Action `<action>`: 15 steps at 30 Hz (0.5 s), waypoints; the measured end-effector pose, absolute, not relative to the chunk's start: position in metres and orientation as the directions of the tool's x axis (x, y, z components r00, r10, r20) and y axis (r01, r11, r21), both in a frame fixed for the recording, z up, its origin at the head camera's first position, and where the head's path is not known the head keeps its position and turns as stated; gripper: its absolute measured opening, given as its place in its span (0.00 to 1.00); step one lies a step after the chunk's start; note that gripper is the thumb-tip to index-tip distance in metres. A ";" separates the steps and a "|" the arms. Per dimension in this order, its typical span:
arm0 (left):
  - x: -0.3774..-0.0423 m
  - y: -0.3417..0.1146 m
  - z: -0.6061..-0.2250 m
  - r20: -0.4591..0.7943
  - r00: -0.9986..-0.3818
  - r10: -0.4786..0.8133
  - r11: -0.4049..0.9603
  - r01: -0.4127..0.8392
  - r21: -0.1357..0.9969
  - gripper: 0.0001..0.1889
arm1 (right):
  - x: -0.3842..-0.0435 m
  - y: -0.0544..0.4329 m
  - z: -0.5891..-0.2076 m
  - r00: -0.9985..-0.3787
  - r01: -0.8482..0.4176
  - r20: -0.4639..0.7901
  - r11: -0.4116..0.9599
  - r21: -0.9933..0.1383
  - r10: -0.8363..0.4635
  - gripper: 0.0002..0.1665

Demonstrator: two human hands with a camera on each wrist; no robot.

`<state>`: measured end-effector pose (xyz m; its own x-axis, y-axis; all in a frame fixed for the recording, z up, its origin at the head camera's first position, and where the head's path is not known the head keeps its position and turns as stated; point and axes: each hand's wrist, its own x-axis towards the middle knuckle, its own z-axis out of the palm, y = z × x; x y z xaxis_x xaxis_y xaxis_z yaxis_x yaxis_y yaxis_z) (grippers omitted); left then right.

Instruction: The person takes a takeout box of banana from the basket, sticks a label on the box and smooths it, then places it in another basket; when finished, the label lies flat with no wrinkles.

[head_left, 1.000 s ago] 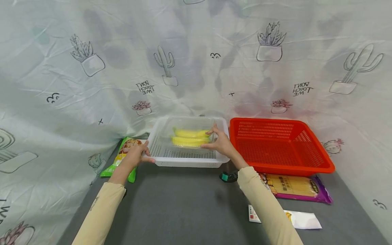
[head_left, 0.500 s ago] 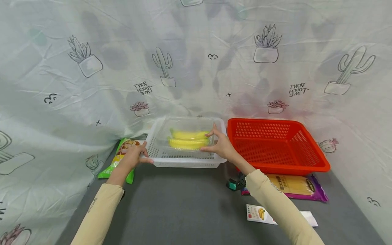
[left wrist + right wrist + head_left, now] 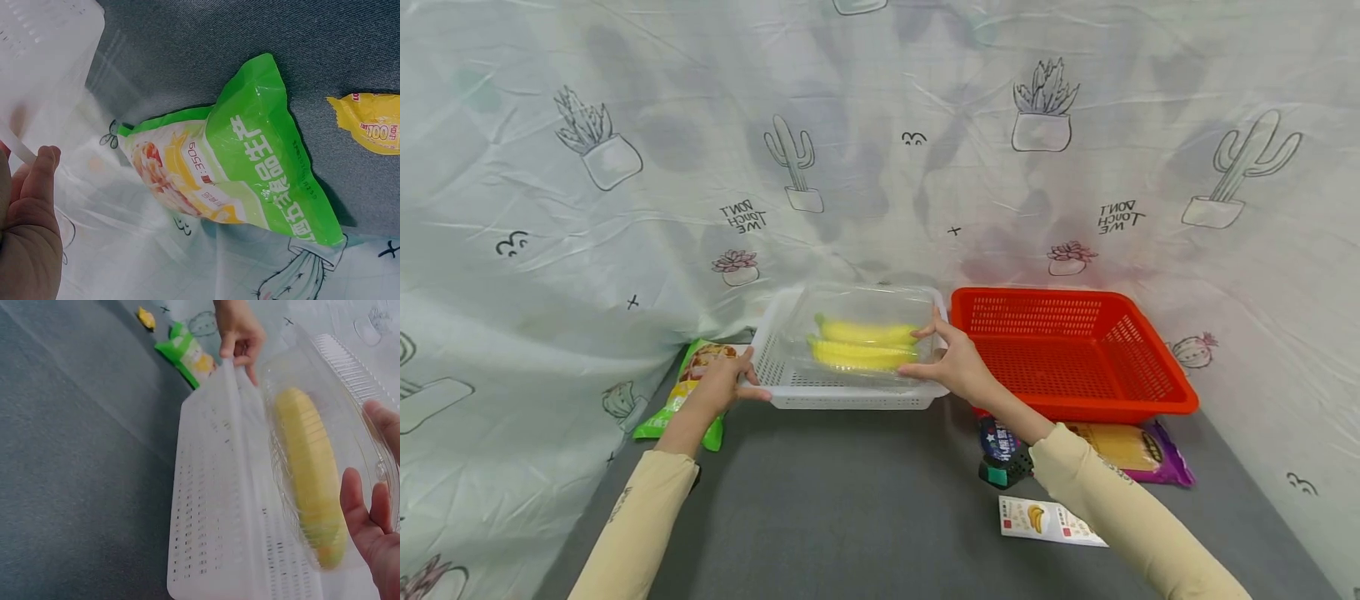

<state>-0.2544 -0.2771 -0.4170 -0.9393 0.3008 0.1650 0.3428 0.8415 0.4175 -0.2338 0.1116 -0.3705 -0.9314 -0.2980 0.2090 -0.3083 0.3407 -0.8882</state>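
A clear plastic box (image 3: pixel 801 342) with yellow bananas (image 3: pixel 863 357) inside lies in or just over the white perforated basket (image 3: pixel 850 400); whether it touches the bottom I cannot tell. My right hand (image 3: pixel 958 362) holds the box's right end between thumb and fingers, and the right wrist view shows the hand beside the clear box (image 3: pixel 359 440). On the basket's left rim, my left hand (image 3: pixel 730 385) grips the edge with the thumb along the near side. Just beyond that hand, in the left wrist view, lies a green snack bag (image 3: pixel 262 131).
Right of the white basket stands a red basket (image 3: pixel 1067 358). In front of it lie a pack of noodles (image 3: pixel 1120 446), partly under my right arm, and a white card with a banana picture (image 3: pixel 1045 521). A small yellow packet (image 3: pixel 378 122) lies near the green bag.
My right hand and forearm have shifted right, uncovering more of the card. The box has moved slightly right within the basket. My left hand keeps its grip on the rim.
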 end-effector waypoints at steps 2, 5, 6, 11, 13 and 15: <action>-0.254 -0.277 -0.417 0.161 -0.940 0.300 0.842 0.340 0.418 0.16 | -0.228 0.115 -0.368 -0.928 -0.317 0.213 0.345 -0.884 -0.307 0.29; -0.253 -0.278 -0.417 0.158 -0.942 0.297 0.848 0.337 0.409 0.16 | -0.219 0.117 -0.364 -0.925 -0.324 0.214 0.355 -0.877 -0.315 0.30; -0.254 -0.278 -0.417 0.158 -0.942 0.295 0.851 0.335 0.404 0.16 | -0.216 0.118 -0.362 -0.924 -0.329 0.218 0.361 -0.873 -0.314 0.30; -0.254 -0.277 -0.417 0.152 -0.946 0.287 0.864 0.324 0.385 0.16 | -0.198 0.121 -0.356 -0.922 -0.343 0.233 0.373 -0.862 -0.310 0.41; -0.255 -0.276 -0.417 0.148 -0.947 0.285 0.867 0.321 0.381 0.15 | -0.191 0.122 -0.355 -0.919 -0.350 0.241 0.368 -0.861 -0.311 0.43; -0.255 -0.275 -0.416 0.158 -0.944 0.291 0.868 0.330 0.372 0.14 | -0.184 0.123 -0.355 -0.918 -0.360 0.254 0.369 -0.856 -0.306 0.44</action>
